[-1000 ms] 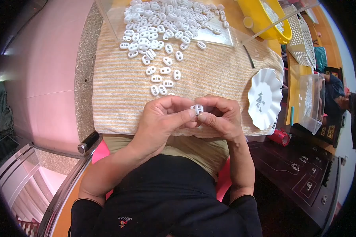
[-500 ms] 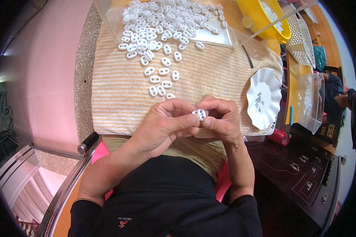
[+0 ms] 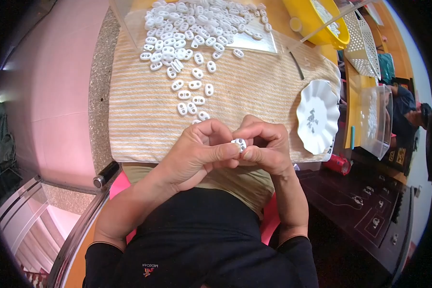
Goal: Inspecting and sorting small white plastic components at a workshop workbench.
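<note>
Both my hands meet just above the near edge of a striped beige cloth (image 3: 144, 110). My left hand (image 3: 197, 153) and my right hand (image 3: 266, 146) pinch one small white oval plastic piece (image 3: 238, 143) between thumbs and fingertips. Several more white oval pieces (image 3: 192, 98) lie scattered on the cloth just beyond my fingers. A big heap of the same pieces (image 3: 197, 24) fills the far end of the cloth.
A white scalloped plate (image 3: 317, 117) sits to the right of my hands. A yellow bowl (image 3: 317, 24) and a white perforated basket (image 3: 365, 43) stand at the far right. A clear plastic box (image 3: 377, 122) and a red object (image 3: 338, 164) lie beyond the plate. Another person (image 3: 410, 108) is at the right edge.
My hands have kept hold of the small white piece and shifted it slightly between the fingertips. Nothing else has moved.
</note>
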### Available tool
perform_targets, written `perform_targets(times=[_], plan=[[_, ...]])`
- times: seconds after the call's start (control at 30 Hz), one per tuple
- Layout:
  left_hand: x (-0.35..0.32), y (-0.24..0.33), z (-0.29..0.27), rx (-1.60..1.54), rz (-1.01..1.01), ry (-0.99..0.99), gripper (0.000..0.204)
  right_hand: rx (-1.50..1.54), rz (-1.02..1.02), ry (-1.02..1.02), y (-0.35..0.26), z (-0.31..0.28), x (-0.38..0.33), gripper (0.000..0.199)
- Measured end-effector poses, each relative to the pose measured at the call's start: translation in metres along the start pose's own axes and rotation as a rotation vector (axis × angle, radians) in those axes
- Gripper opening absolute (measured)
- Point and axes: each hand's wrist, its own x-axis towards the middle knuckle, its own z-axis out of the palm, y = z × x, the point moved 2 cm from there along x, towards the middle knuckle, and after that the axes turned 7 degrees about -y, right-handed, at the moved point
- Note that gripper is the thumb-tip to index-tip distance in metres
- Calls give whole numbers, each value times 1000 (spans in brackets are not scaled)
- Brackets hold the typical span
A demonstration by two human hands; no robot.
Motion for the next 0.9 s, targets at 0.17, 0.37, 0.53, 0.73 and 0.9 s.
perform_targets(times=[0.17,0.37,0.53,0.73,0.9], plan=[[-1,0,1,14,-6,-29,11,-70,0,-10,-2,-2,-3,30],[-2,-3,2,41,32,-23,11,-136,-68,-115,-6,1,-3,23],[2,-4,-6,82,24,-6,13,-35,-37,-140,-9,4,-3,22],[-2,-7,0,124,-10,8,13,-219,-59,-148,-16,0,-8,17],[-3,-7,2,154,11,0,11,-472,-86,-201,-26,-4,-13,16]])
